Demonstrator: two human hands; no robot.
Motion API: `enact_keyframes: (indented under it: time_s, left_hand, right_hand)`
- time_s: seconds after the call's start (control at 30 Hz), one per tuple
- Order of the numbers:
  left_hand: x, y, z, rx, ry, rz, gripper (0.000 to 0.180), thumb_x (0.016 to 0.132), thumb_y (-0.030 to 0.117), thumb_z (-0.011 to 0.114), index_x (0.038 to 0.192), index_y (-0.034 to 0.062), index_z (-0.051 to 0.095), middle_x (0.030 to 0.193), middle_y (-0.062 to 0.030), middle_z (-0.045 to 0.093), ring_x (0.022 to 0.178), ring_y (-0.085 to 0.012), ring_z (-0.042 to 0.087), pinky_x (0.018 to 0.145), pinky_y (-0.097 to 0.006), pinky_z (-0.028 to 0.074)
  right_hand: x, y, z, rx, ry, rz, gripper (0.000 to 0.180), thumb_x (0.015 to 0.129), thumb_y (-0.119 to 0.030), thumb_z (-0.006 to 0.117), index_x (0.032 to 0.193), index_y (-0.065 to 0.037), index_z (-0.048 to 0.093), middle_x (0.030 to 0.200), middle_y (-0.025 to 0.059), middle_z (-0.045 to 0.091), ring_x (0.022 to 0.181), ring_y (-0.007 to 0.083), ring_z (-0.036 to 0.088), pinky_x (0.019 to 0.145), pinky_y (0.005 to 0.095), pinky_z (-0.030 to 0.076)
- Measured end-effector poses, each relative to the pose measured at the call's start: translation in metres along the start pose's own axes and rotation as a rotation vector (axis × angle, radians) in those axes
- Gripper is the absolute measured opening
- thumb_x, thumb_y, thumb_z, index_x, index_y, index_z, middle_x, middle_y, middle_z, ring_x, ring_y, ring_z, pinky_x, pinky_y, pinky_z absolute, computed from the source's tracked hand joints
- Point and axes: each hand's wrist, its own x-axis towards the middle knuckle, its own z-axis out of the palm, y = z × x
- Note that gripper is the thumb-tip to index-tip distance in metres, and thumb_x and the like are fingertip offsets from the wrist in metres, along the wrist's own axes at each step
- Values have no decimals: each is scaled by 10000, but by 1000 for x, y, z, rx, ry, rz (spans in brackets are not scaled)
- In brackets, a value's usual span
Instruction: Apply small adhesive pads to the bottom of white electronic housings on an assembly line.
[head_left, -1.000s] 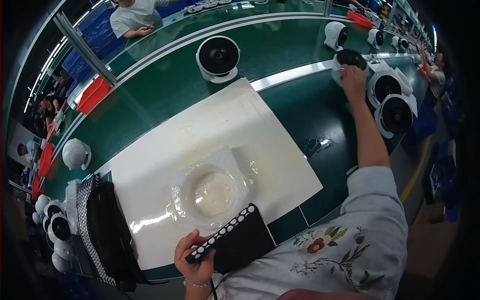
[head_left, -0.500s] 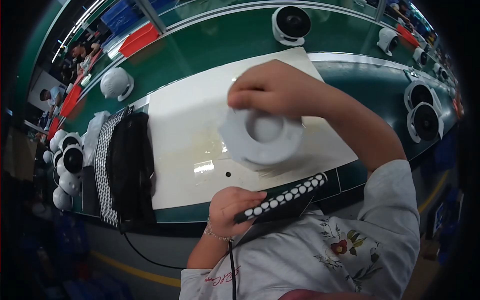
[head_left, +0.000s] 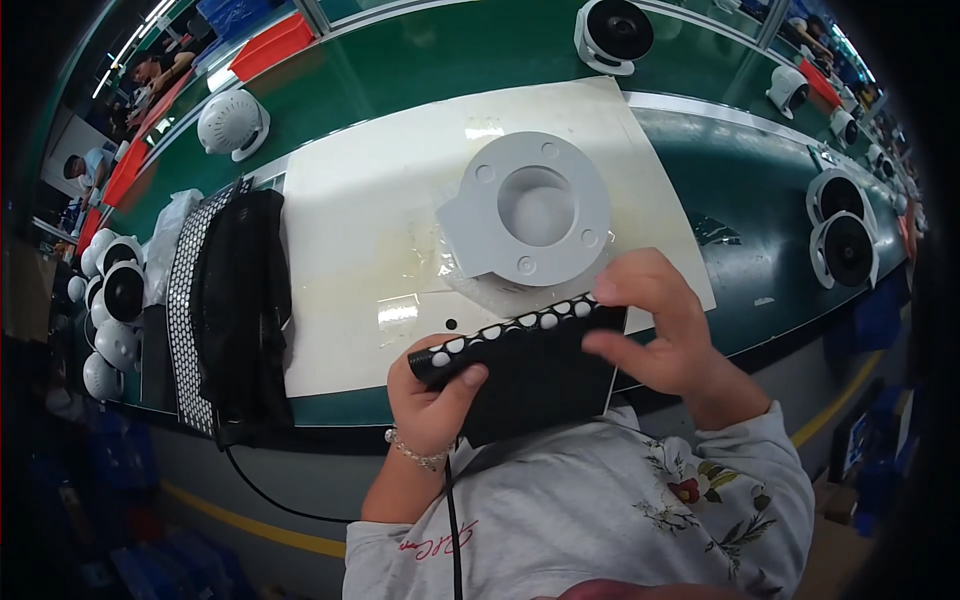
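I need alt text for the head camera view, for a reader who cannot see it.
Both hands, left hand and right hand, hold a black pad with white dots at the near edge of a white mat. A grey round plastic part lies on the mat, with white fan units around on the green bench.

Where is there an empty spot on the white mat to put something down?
The white mat is bare on its left half, between the black pouch stack and the grey round part. There is also a bare strip along its far edge, behind that part. The near edge is crowded: the left hand and right hand hold the black dotted pouch there.
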Motion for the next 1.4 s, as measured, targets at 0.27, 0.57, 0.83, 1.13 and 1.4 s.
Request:
enact_keyframes:
  time_s: [0.27, 0.57, 0.83, 1.13, 1.4]
  left_hand:
    - [7, 1, 1, 35, -41, -93, 172, 666, -25, 702, 768, 1, 566, 697, -16, 583, 621, -71, 525, 570, -202, 422]
    - [5, 3, 3, 170, -25, 11, 145, 655, -27, 706, 733, -23, 584, 589, -1, 552, 535, -48, 470, 485, -198, 372]
    - [6, 1, -1, 287, -53, 113, 136, 634, -21, 709, 699, -23, 591, 573, -31, 560, 488, -70, 476, 460, -205, 369]
    - [9, -1, 2, 315, -69, 141, 144, 623, -4, 716, 682, -10, 584, 558, -44, 557, 471, -92, 484, 455, -211, 375]
    - [24, 2, 11, 598, -157, 584, 279, 578, -17, 734, 792, 35, 563, 1173, -205, 477, 785, -231, 599, 611, -283, 479]
  right_hand:
    - [-18, 4, 16, 319, 142, 310, 403, 721, 19, 666, 1074, -16, 475, 940, 100, 516, 818, 137, 518, 691, 231, 425]
    - [-4, -1, 8, 69, 229, 114, 233, 640, -66, 721, 846, -95, 615, 882, 22, 564, 846, 171, 538, 715, 286, 414]
    - [5, -7, 11, -276, 19, -156, 328, 664, -76, 711, 915, -130, 507, 865, 29, 572, 811, 217, 562, 738, 370, 344]
    - [22, -11, 11, 316, -190, -322, 402, 661, 107, 620, 920, -189, 536, 908, 88, 521, 700, 203, 581, 503, 259, 447]
    - [82, 33, -14, 254, 101, 45, 583, 769, 99, 488, 1281, -67, 264, 1067, 96, 424, 840, 122, 487, 716, 235, 399]
